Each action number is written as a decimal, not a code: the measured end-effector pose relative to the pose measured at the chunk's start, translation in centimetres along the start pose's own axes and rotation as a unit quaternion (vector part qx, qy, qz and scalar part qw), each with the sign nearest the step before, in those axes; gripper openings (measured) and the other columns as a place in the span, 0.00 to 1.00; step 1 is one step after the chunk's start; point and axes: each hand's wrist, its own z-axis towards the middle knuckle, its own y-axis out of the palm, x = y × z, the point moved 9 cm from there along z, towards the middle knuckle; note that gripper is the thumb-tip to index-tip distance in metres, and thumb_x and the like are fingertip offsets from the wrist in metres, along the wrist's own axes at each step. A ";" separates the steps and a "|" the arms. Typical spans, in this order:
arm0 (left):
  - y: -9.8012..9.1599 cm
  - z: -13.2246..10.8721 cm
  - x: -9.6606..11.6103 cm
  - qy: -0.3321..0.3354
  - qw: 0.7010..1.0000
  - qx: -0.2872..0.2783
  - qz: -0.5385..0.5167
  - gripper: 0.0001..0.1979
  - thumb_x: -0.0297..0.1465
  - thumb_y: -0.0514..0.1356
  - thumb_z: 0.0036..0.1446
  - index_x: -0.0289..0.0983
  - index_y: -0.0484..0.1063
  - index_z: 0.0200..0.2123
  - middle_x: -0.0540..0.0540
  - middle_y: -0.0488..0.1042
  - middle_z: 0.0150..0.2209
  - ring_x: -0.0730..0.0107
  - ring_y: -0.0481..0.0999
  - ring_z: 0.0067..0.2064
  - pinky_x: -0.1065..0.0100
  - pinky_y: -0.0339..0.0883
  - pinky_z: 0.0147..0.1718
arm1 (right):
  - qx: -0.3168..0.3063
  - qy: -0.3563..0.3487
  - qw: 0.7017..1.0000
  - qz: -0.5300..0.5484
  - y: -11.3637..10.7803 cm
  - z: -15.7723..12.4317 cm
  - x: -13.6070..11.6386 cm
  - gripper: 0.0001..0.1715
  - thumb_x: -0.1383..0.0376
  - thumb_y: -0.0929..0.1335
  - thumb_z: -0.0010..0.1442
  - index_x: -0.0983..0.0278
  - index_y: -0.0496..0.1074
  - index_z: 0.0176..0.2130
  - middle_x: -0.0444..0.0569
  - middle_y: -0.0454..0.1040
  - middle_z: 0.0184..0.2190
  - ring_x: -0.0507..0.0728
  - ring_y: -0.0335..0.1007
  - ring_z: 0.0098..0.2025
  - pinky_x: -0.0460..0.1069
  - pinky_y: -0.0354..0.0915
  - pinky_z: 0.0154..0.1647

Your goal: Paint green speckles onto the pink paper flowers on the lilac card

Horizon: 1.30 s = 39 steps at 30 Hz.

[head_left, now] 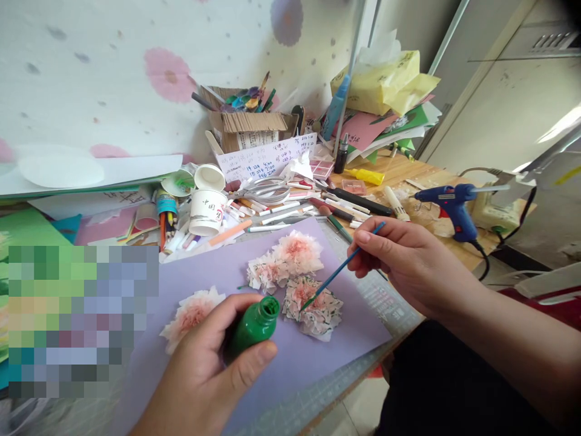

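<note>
Paintbrush, thin and blue-handled, pinched in our right hand; its tip touches the green-edged paper flower lying on the lilac sheet. Our left hand is wrapped around a small green bottle, cap off, tilted toward the brush. Two more pink paper flowers lie just above, another beside the left hand. Beyond: paper cup, scattered markers, blue glue gun on the wooden desk.
</note>
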 end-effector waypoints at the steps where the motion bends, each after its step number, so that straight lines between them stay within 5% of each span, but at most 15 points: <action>1: -0.1 0.0 0.0 0.002 1.000 0.002 0.001 0.17 0.49 0.67 0.61 0.48 0.77 0.49 0.52 0.83 0.40 0.63 0.83 0.41 0.76 0.77 0.39 | 0.000 -0.004 1.000 -0.004 0.0 0.0 -0.1 0.21 0.49 0.77 0.56 0.62 0.73 0.28 0.44 0.78 0.22 0.52 0.73 0.24 0.48 0.70 0.29; 12: -0.3 0.0 -0.2 -0.035 0.999 0.031 -0.010 0.17 0.48 0.69 0.58 0.49 0.77 0.48 0.54 0.83 0.39 0.64 0.82 0.42 0.77 0.75 0.41 | -0.009 -0.017 1.000 -0.021 0.0 -0.1 -0.4 0.20 0.50 0.77 0.56 0.60 0.73 0.27 0.44 0.77 0.21 0.53 0.73 0.24 0.49 0.70 0.29; 18: -0.1 0.1 -0.1 0.002 1.000 -0.009 0.015 0.18 0.49 0.67 0.61 0.49 0.76 0.50 0.53 0.83 0.41 0.62 0.83 0.42 0.75 0.78 0.41 | 0.013 -0.023 1.000 0.006 -0.9 -0.1 -0.5 0.19 0.51 0.77 0.57 0.61 0.75 0.28 0.44 0.77 0.21 0.52 0.72 0.24 0.48 0.69 0.28; 27: 0.6 -0.1 -0.6 -0.038 0.999 -0.015 -0.022 0.19 0.48 0.69 0.58 0.49 0.76 0.50 0.55 0.83 0.42 0.64 0.83 0.44 0.77 0.74 0.43 | -0.010 -0.032 0.999 -0.007 0.1 0.0 -0.5 0.17 0.54 0.76 0.59 0.61 0.73 0.28 0.44 0.77 0.22 0.52 0.73 0.25 0.48 0.71 0.29; 32: 0.2 -0.5 0.5 -0.096 0.990 0.077 -0.068 0.15 0.43 0.69 0.50 0.49 0.78 0.42 0.59 0.82 0.36 0.65 0.80 0.41 0.75 0.69 0.43 | -0.011 -0.069 0.997 -0.020 0.1 -0.1 -1.2 0.14 0.57 0.73 0.63 0.62 0.74 0.29 0.43 0.78 0.22 0.50 0.74 0.25 0.45 0.71 0.29; 39: 0.0 -0.7 0.5 -0.084 0.991 0.091 -0.055 0.14 0.43 0.68 0.50 0.50 0.78 0.41 0.61 0.82 0.36 0.67 0.80 0.41 0.76 0.68 0.43 | -0.023 -0.129 0.987 -0.095 1.1 -0.6 -2.9 0.12 0.61 0.71 0.64 0.62 0.73 0.29 0.42 0.77 0.21 0.49 0.73 0.24 0.43 0.69 0.27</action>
